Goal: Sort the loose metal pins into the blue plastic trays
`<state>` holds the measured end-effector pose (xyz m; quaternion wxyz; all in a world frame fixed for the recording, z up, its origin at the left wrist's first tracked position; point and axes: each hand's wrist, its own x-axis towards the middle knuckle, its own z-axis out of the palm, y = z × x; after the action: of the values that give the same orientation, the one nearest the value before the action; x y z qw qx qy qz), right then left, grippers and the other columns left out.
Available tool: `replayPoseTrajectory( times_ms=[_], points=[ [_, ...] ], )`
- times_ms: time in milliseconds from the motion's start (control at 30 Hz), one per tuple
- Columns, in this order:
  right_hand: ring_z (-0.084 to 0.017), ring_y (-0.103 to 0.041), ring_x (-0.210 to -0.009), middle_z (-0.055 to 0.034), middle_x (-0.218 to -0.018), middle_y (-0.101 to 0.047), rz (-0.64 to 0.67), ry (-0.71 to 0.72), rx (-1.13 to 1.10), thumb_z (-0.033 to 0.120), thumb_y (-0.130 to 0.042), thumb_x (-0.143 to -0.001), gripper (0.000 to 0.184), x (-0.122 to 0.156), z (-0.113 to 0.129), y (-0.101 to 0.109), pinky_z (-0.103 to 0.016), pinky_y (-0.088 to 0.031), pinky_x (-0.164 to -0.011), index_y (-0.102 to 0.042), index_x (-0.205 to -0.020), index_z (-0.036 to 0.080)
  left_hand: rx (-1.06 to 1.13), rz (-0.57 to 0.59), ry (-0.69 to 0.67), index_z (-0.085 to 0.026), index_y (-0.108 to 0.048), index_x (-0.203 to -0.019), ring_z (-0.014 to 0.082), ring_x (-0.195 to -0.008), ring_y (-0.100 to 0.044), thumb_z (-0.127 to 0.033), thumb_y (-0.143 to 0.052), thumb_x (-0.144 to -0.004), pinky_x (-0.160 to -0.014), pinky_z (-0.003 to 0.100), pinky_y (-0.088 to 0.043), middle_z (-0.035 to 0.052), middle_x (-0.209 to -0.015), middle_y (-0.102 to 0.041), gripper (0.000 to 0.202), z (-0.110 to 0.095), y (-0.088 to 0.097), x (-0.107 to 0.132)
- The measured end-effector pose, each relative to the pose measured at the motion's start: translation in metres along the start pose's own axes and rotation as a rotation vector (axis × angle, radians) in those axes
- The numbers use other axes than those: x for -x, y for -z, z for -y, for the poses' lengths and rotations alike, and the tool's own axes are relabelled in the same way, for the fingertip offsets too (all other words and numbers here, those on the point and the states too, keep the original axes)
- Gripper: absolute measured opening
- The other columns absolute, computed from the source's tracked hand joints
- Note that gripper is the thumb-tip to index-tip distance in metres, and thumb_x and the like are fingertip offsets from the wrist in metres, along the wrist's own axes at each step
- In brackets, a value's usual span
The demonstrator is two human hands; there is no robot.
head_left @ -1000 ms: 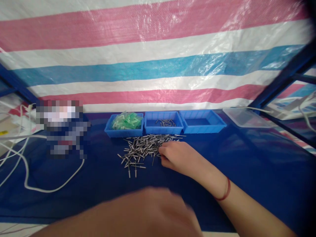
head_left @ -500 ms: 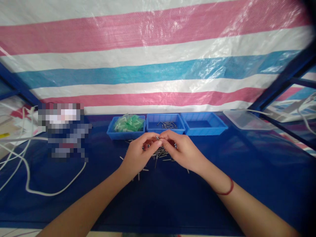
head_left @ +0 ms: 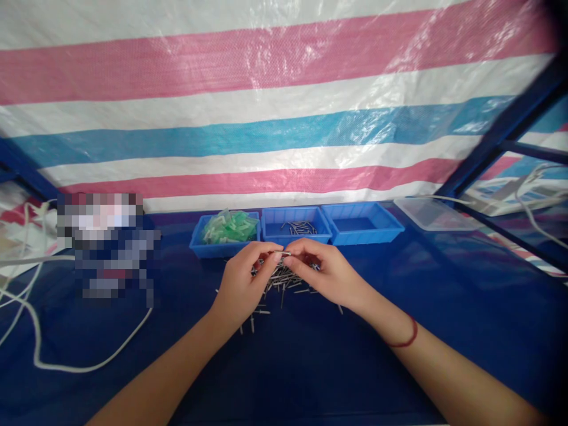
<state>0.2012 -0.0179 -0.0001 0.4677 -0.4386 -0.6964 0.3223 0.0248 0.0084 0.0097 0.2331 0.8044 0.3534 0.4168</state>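
A small metal blind rivet (head_left: 282,252) lies level between the fingertips of both hands, above the table. My left hand (head_left: 245,276) is closed in a pinch on its left part. My right hand (head_left: 327,273) pinches at the right end, thumb and forefinger together. Beneath the hands is a loose pile of blind rivets (head_left: 284,277), partly hidden by the fingers. A few stray rivets (head_left: 252,324) lie nearer me on the left. Behind the hands, the middle blue bin (head_left: 271,222) holds several more thin metal pieces.
The left blue bin (head_left: 195,244) holds green and clear plastic packets (head_left: 231,226). To the right stands another blue bin (head_left: 368,236), then a clear plastic lid (head_left: 437,214). White cables (head_left: 66,370) and a blurred-out object (head_left: 109,242) occupy the left side.
The held rivet now shows lengthwise between the fingertips, where earlier mostly a small end was visible. The view has shifted slightly, and both hands remain over the pile.
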Motion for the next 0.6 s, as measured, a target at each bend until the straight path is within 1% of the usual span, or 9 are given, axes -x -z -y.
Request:
replayPoseTrajectory(
  times_ms=[100, 267, 400, 433, 500, 567, 600],
  points=[
    [-0.011, -0.052, -0.063, -0.0012, -0.077, -0.061, -0.046, 0.013, -0.018, 0.033, -0.056, -0.088, 0.015, -0.001, 0.001, 0.001, -0.025, -0.041, -0.057, -0.062, -0.088, 0.019, -0.002, 0.007, 0.002, -0.019, -0.064, -0.097, 0.013, -0.079, -0.061, -0.023, -0.054, -0.09, -0.07, 0.023, -0.045, 0.001, -0.09, -0.067, 0.013, 0.002, -0.001, 0.0],
    [-0.011, -0.05, -0.06, -0.0003, -0.072, -0.06, -0.091, 0.023, -0.001, 0.036, -0.06, -0.085, 0.018, 0.001, 0.004, 0.001, -0.025, -0.04, -0.054, -0.062, -0.082, 0.019, 0.005, 0.093, 0.022, -0.019, -0.063, -0.098, 0.0133, -0.078, -0.059, -0.023, -0.049, -0.093, -0.07, 0.024, -0.045, 0.0014, -0.089, -0.065, 0.015, 0.004, -0.004, 0.002],
    [-0.011, -0.049, -0.059, 0.0006, -0.07, -0.058, -0.127, 0.076, 0.044, 0.036, -0.061, -0.084, 0.017, 0.001, 0.003, 0.0, -0.025, -0.04, -0.053, -0.062, -0.084, 0.019, -0.023, 0.123, 0.0, -0.019, -0.062, -0.095, 0.0137, -0.079, -0.058, -0.022, -0.047, -0.094, -0.072, 0.025, -0.045, 0.0024, -0.09, -0.063, 0.015, 0.007, -0.007, 0.003],
    [-0.011, -0.05, -0.06, 0.0007, -0.07, -0.058, -0.153, 0.103, 0.074, 0.035, -0.061, -0.085, 0.016, -0.001, 0.001, 0.001, -0.025, -0.04, -0.054, -0.062, -0.084, 0.019, -0.042, 0.109, -0.004, -0.019, -0.061, -0.098, 0.0141, -0.081, -0.058, -0.022, -0.047, -0.094, -0.073, 0.025, -0.045, 0.0031, -0.093, -0.063, 0.015, 0.008, -0.008, 0.003],
    [-0.012, -0.053, -0.064, -0.0001, -0.073, -0.06, -0.252, 0.171, 0.168, 0.033, -0.059, -0.086, 0.014, -0.007, -0.003, 0.002, -0.027, -0.043, -0.059, -0.062, -0.085, 0.02, -0.089, 0.05, 0.005, -0.019, -0.056, -0.113, 0.0149, -0.082, -0.057, -0.023, -0.047, -0.094, -0.076, 0.027, -0.046, 0.0046, -0.098, -0.061, 0.021, 0.011, -0.011, 0.003],
    [-0.015, -0.056, -0.072, -0.0017, -0.078, -0.064, -0.373, 0.225, 0.33, 0.032, -0.058, -0.087, 0.013, -0.016, -0.011, 0.005, -0.031, -0.043, -0.069, -0.063, -0.086, 0.02, -0.137, 0.005, 0.008, -0.018, -0.048, -0.125, 0.0162, -0.085, -0.056, -0.024, -0.048, -0.093, -0.079, 0.03, -0.046, 0.0058, -0.101, -0.06, 0.032, 0.013, -0.013, 0.003],
    [-0.017, -0.057, -0.077, -0.0026, -0.081, -0.066, -0.414, 0.237, 0.441, 0.033, -0.057, -0.088, 0.014, -0.02, -0.015, 0.007, -0.033, -0.042, -0.074, -0.064, -0.087, 0.02, -0.161, 0.01, -0.005, -0.018, -0.047, -0.126, 0.0171, -0.087, -0.056, -0.024, -0.048, -0.093, -0.081, 0.031, -0.045, 0.006, -0.1, -0.06, 0.033, 0.014, -0.014, 0.003]
  ],
)
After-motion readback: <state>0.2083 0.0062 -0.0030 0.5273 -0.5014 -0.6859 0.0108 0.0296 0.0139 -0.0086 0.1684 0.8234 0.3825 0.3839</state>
